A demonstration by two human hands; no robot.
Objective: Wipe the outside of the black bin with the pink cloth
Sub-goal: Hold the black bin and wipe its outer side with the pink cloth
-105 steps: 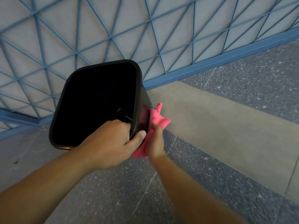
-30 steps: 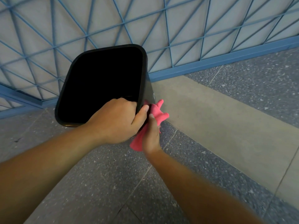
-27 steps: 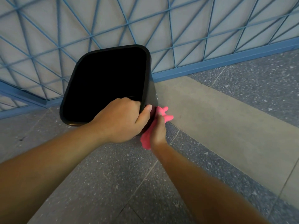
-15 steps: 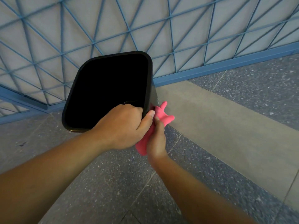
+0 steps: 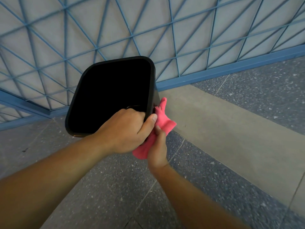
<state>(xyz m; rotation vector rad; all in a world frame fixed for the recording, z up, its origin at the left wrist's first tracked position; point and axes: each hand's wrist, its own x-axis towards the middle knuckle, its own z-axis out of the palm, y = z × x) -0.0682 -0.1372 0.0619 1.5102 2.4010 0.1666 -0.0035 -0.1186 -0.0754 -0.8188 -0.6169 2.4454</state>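
The black bin (image 5: 79, 90) fills the middle of the view, its dark opening facing me. My left hand (image 5: 125, 131) grips its near right rim, fingers curled inside and thumb on the outer edge. The pink cloth (image 5: 162, 122) lies bunched against the bin's right outer wall. My right hand (image 5: 157, 149) holds the cloth from below and presses it to that wall. Most of the bin's outside is hidden behind its opening.
A blue metal lattice fence (image 5: 173, 35) with a blue base rail (image 5: 231, 70) runs behind the bin. The floor is speckled grey tile (image 5: 115, 187) with a plain grey strip (image 5: 231, 126) to the right.
The cloth has slid up and down along the bin's right wall with my right hand. My left hand has kept its grip on the rim; the view has shifted slightly.
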